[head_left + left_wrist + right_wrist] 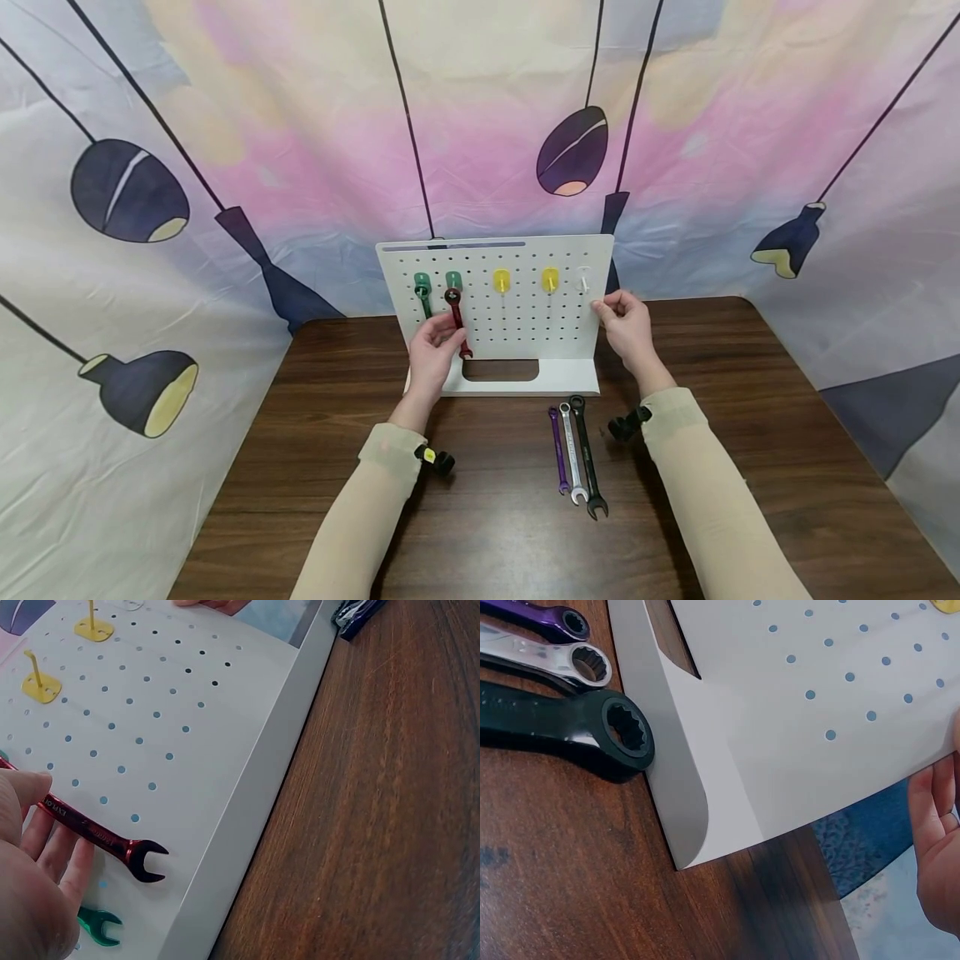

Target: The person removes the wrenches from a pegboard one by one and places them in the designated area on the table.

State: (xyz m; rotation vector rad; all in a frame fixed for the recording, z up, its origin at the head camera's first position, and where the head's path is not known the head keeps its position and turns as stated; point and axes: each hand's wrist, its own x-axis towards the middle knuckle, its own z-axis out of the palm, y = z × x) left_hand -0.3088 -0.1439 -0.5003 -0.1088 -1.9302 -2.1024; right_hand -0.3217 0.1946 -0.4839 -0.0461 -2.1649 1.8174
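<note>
Illumination is bright and even. In front of the pegboard (525, 327), the tabletop (487, 533) shows a diffuse sheen, and my sleeves (712, 492) cast dark shadows.

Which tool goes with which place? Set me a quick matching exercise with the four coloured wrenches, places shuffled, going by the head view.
Tools
1. Red wrench
2. Green wrench
3. Purple wrench
4. Black wrench

Places
A. On the table, right of the silver wrench
B. On the leftmost hook of the pegboard
C. On the table, left of the silver wrench
D. In the left hand

Pairs: 1-D, 2-B, 3-C, 4-A
</note>
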